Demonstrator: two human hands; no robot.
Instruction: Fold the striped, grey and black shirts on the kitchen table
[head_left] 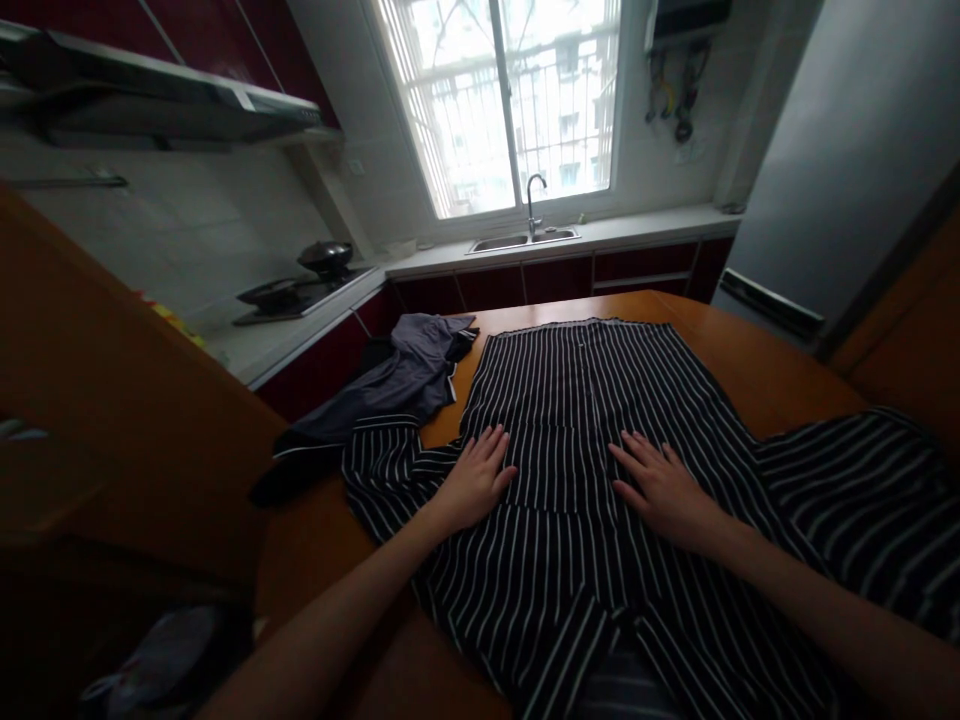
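Note:
A black shirt with white stripes (555, 400) lies spread front side up, its hem toward the window and its collar at the near edge. My left hand (478, 478) rests flat on the shirt's left side, fingers stretched out. On the other side of the button line, my right hand (664, 490) lies flat with its fingers apart. The sleeves reach out to both sides; the left one is bunched and the right one runs to the frame edge. Neither hand grips the cloth.
The wooden table (780, 375) carries the shirt. Heaped grey and black clothes (405, 365) hang over its left edge. Beyond stand a sink (517, 240), a hob with a pan (326, 258) and, at right, a fridge (817, 170).

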